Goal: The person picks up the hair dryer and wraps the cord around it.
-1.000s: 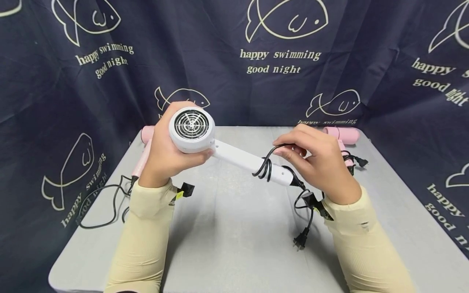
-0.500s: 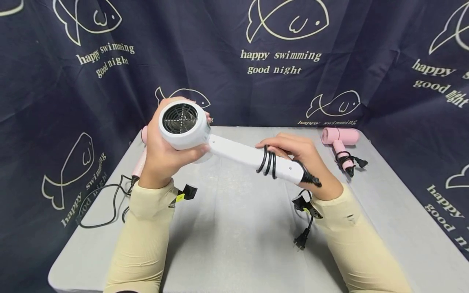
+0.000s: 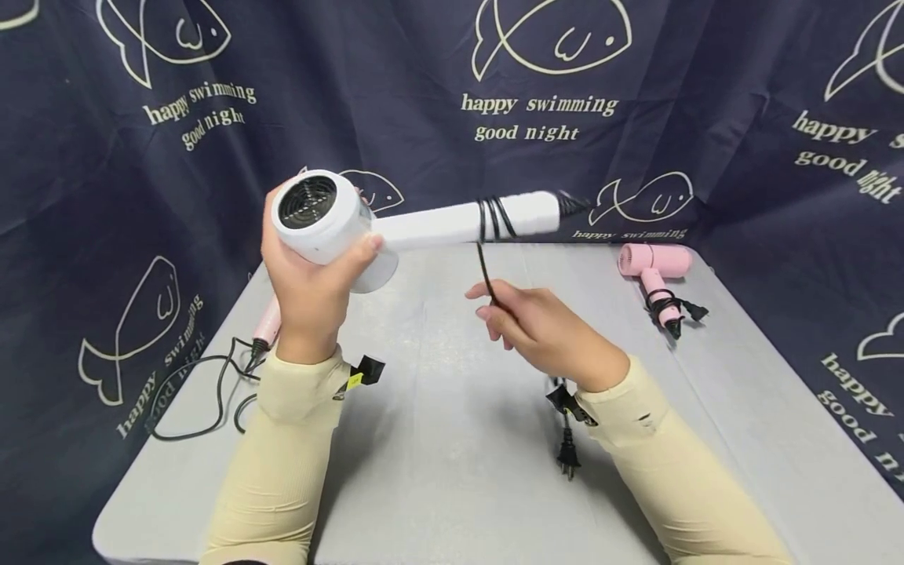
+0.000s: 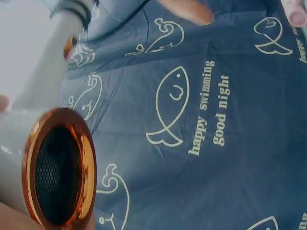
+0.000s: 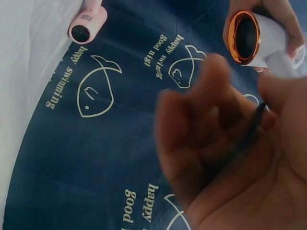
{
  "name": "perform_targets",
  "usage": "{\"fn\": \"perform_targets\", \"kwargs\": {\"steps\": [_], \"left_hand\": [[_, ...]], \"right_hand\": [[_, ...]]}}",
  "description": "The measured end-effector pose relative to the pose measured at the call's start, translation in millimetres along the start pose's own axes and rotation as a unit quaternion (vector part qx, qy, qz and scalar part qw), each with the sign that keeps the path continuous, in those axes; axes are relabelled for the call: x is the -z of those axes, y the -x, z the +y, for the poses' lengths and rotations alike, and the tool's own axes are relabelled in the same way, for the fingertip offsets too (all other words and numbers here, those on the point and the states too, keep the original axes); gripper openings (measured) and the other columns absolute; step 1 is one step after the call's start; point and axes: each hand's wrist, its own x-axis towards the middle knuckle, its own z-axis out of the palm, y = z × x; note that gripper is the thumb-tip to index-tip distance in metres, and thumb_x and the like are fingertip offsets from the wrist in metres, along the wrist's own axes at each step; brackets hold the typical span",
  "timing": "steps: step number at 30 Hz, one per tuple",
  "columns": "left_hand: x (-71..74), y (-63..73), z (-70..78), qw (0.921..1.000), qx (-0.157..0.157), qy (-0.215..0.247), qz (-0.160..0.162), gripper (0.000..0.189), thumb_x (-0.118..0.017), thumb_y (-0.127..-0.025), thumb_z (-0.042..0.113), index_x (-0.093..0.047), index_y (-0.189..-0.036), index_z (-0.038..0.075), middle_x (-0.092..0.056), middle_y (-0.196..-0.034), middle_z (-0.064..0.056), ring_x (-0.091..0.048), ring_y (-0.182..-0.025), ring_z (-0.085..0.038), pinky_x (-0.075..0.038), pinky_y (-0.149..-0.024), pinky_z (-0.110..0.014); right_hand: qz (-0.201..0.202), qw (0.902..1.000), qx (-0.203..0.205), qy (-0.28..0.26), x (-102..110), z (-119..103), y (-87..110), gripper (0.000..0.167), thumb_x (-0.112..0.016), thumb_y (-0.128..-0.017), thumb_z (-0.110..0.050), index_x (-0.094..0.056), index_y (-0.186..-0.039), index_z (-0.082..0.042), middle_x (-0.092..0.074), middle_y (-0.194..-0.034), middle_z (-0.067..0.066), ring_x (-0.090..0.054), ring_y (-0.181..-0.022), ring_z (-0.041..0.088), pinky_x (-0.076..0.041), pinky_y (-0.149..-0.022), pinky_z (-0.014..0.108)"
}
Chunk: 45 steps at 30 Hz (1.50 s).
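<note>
My left hand (image 3: 307, 294) grips a white hair dryer (image 3: 434, 226) round its head, lifted above the table, with the handle pointing right and slightly up. Several turns of black power cord (image 3: 484, 271) circle the handle. One length of cord runs down from these turns to my right hand (image 3: 547, 329), which holds it between thumb and fingers. The cord's plug (image 3: 567, 453) hangs below my right wrist. In the left wrist view the dryer's outlet shows a copper-coloured rim (image 4: 29, 167). The right wrist view has the cord crossing my blurred fingers (image 5: 175, 124).
A pink hair dryer (image 3: 657, 263) with cord wound round its handle lies at the back right of the grey table (image 3: 438, 471). Another pink hair dryer (image 3: 267, 323), partly hidden by my left arm, lies at the left, its loose cord (image 3: 187, 435) trailing forward. A dark blue printed curtain (image 3: 395, 94) surrounds the table.
The white dryer has moved left and up, its handle swinging from sloping down to slightly upward. My right hand has passed behind the handle and come down below it with the cord.
</note>
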Motion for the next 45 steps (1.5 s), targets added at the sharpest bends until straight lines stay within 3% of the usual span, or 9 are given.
{"fn": "perform_targets", "kwargs": {"steps": [5, 9, 12, 16, 23, 28, 32, 38, 45], "left_hand": [[3.4, -7.0, -0.9, 0.996, -0.038, -0.052, 0.063, 0.062, -0.083, -0.061, -0.01, -0.063, -0.118, 0.002, -0.07, -0.106, -0.01, -0.066, -0.099, -0.033, -0.055, -0.093, -0.041], [7.8, -13.2, -3.1, 0.9909, -0.064, -0.094, 0.072, 0.064, -0.083, -0.06, -0.007, -0.062, -0.12, 0.001, -0.069, -0.11, -0.008, -0.064, -0.104, -0.033, -0.052, -0.098, -0.041], [9.8, -15.2, -4.7, 0.987, -0.068, -0.135, 0.054, 0.063, -0.082, -0.061, -0.007, -0.061, -0.12, 0.001, -0.067, -0.111, -0.004, -0.063, -0.106, -0.029, -0.049, -0.099, -0.038], [9.7, -13.7, -5.2, 0.9825, -0.042, -0.18, 0.019, 0.063, -0.081, -0.062, -0.008, -0.061, -0.121, 0.002, -0.066, -0.112, 0.0, -0.061, -0.107, -0.023, -0.048, -0.099, -0.034], [9.0, -6.8, -4.8, 0.9682, 0.035, -0.232, -0.087, 0.07, -0.082, -0.061, -0.008, -0.059, -0.126, 0.001, -0.068, -0.114, -0.005, -0.061, -0.104, -0.014, -0.047, -0.096, -0.029], [10.0, -3.2, -4.8, 0.9578, 0.054, -0.206, -0.193, 0.073, -0.084, -0.059, -0.011, -0.058, -0.126, -0.002, -0.067, -0.116, -0.006, -0.061, -0.105, -0.015, -0.048, -0.099, -0.029], [14.2, -3.1, -7.2, 0.9528, 0.071, -0.171, -0.241, 0.076, -0.084, -0.056, -0.013, -0.058, -0.126, -0.002, -0.066, -0.113, -0.003, -0.061, -0.105, -0.017, -0.047, -0.1, -0.03], [19.4, -3.9, -3.2, 0.9501, 0.073, -0.13, -0.274, 0.08, -0.086, -0.052, -0.014, -0.058, -0.127, -0.004, -0.065, -0.114, -0.003, -0.06, -0.109, -0.02, -0.045, -0.106, -0.032], [16.1, -3.1, 8.2, 0.9534, 0.089, -0.088, -0.275, 0.08, -0.083, -0.053, -0.017, -0.057, -0.128, -0.006, -0.067, -0.112, -0.004, -0.06, -0.108, -0.024, -0.045, -0.106, -0.033]], "right_hand": [[-0.037, 0.999, 0.004, 0.024, 0, -7, 3.5, 0.016, -0.051, -0.11, -0.026, -0.063, -0.116, -0.018, -0.062, -0.075, -0.01, -0.059, -0.068, 0.0, -0.053, -0.071, 0.025], [-0.022, 0.9994, 0.008, 0.026, 4, -14, 8.8, 0.009, -0.053, -0.109, -0.024, -0.061, -0.111, -0.018, -0.06, -0.074, -0.008, -0.057, -0.067, 0.0, -0.051, -0.069, 0.025], [0.005, 0.9984, 0.018, 0.053, 9, -20, 12.3, 0.011, -0.055, -0.108, -0.024, -0.061, -0.114, -0.018, -0.067, -0.088, -0.01, -0.059, -0.074, 0.002, -0.052, -0.072, 0.027], [0.057, 0.9937, 0.054, 0.079, 17, -26, 15.3, 0.014, -0.058, -0.106, -0.018, -0.065, -0.117, -0.013, -0.072, -0.109, -0.007, -0.064, -0.089, 0.006, -0.055, -0.082, 0.031], [0.149, 0.9763, 0.13, 0.087, 33, -25, 17.3, 0.015, -0.064, -0.1, -0.007, -0.071, -0.114, -0.007, -0.064, -0.09, -0.005, -0.053, -0.078, 0.005, -0.045, -0.075, 0.018], [0.192, 0.9638, 0.162, 0.09, 44, -26, 15.5, 0.016, -0.062, -0.104, -0.016, -0.073, -0.11, -0.006, -0.06, -0.083, -0.003, -0.046, -0.072, 0.003, -0.037, -0.068, 0.016], [0.223, 0.9572, 0.166, 0.08, 49, -28, 13.8, 0.021, -0.062, -0.104, -0.022, -0.075, -0.105, -0.007, -0.061, -0.08, -0.004, -0.046, -0.069, 0.003, -0.037, -0.066, 0.016], [0.239, 0.9559, 0.16, 0.061, 48, -25, 12.3, 0.021, -0.063, -0.103, -0.022, -0.077, -0.104, -0.006, -0.059, -0.076, -0.004, -0.045, -0.068, 0.003, -0.036, -0.064, 0.016], [0.209, 0.9721, 0.107, -0.007, 40, -10, 10.5, 0.017, -0.066, -0.097, -0.004, -0.077, -0.108, -0.011, -0.066, -0.087, -0.006, -0.048, -0.069, 0.005, -0.039, -0.064, 0.02]]}}
